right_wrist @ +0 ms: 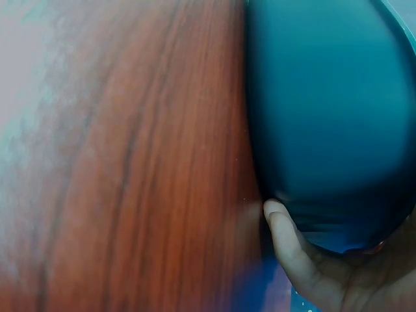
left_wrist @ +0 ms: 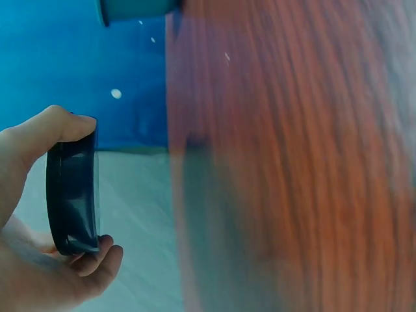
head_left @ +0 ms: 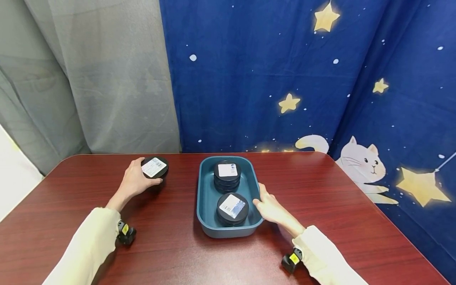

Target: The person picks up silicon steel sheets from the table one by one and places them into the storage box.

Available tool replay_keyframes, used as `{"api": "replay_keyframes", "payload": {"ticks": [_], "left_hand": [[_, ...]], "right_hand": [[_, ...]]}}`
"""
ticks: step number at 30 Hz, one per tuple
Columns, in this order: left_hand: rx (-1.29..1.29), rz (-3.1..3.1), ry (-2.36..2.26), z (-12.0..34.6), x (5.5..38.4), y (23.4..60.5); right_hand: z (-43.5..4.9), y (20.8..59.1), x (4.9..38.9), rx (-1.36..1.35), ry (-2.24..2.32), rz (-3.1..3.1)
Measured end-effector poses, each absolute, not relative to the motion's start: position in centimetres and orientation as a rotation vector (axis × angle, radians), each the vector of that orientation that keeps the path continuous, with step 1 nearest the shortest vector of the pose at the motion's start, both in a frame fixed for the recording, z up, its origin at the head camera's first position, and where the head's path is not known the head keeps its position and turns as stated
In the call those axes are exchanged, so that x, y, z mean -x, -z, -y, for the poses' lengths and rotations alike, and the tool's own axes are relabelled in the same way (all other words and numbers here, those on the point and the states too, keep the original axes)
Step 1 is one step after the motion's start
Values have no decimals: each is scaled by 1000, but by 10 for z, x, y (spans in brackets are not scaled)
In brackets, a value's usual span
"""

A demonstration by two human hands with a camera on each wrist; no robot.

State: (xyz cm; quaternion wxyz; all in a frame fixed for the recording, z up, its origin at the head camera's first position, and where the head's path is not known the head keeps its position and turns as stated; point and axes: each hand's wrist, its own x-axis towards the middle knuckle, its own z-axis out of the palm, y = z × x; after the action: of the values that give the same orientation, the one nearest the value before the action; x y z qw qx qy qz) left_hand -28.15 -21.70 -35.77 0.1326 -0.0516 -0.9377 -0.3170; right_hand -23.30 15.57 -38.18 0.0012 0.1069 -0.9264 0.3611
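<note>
My left hand [head_left: 137,179] grips a flat round black container [head_left: 155,168] with a white label at the left of the table. In the left wrist view, thumb and fingers hold opposite edges of this black container [left_wrist: 73,195], which is raised off the tabletop. A blue-teal rectangular bin [head_left: 228,233] stands at the middle of the table. My right hand [head_left: 269,205] holds its right side wall, thumb at the rim. Inside the bin are a stack of similar black containers [head_left: 227,174] at the back and more labelled black containers [head_left: 232,209] at the front.
The reddish-brown wooden table [head_left: 171,253] ends at a back edge close to a grey curtain [head_left: 124,79] and a blue star-print curtain [head_left: 249,79]. Each wrist wears a small black camera, such as the left one [head_left: 126,233].
</note>
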Motion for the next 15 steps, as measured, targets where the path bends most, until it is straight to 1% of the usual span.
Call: {"api": "replay_keyframes", "payload": {"ticks": [15], "left_hand": [[408, 2591, 950, 175, 260, 336]], "right_hand": [[-155, 380, 231, -323, -1139, 2909]]}}
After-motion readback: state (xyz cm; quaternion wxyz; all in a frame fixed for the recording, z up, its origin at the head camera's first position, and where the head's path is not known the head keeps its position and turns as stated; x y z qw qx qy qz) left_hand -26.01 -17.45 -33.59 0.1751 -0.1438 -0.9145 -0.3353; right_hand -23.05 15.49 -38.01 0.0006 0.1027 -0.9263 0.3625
